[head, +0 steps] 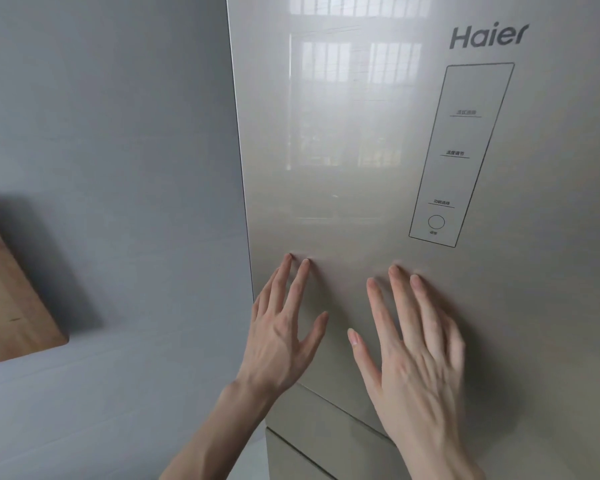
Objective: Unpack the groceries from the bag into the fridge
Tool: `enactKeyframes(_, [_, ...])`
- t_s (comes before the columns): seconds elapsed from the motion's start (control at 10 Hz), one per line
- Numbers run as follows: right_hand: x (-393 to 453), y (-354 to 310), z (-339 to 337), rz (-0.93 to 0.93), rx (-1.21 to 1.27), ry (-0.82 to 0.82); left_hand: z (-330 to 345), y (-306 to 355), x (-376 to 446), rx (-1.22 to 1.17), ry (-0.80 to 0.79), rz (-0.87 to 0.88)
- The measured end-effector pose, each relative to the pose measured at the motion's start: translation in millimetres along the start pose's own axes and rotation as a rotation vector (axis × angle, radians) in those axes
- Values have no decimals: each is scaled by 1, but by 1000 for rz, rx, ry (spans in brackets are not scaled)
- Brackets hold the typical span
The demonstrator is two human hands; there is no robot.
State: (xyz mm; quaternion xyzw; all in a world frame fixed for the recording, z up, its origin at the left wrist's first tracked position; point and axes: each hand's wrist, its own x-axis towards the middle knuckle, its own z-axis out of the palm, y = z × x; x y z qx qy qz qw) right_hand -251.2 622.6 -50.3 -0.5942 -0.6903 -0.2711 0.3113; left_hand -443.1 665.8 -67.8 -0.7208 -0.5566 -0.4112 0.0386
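So at this point both hands were flat on the fridge door [378,202], the glossy beige upper one with the Haier logo [489,36]. The left hand [284,327] sat just below and left of the control panel [461,154], near the door's left edge, fingers straight and spread, and the two longest fingertips looked like they were touching the surface. The right hand [413,348] was almost directly below the panel, also spread open, nothing held in either. The fingertips were a bit blurry, so I couldn't swear how hard they were pressing.

The door was shut as far as I could tell, flush with the drawer fronts [326,427] below it. No grocery bag or groceries showed anywhere, so I couldn't say where they were. A wooden board [11,292] leaned on the grey wall [118,133], well to the left of the panel.

My read: this was either pushing the door closed or feeling for how to open it. If closing, the palms should go close to the free edge and push evenly so the seal seats all round. If opening, flat palms won't do it; find the recessed grip along the edge. Either way I'd have kept fingers off the touch panel to avoid changing the temperature setting.
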Motion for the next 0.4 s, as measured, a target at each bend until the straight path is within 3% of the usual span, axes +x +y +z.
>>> enactKeyframes(0.2, [0,-2,-2,-36,88,-10,-10,6,0,47,-27,-30])
enactKeyframes(0.4, [4,-11,-4,-71,204,-7,-44,8,-26,197,69,-66])
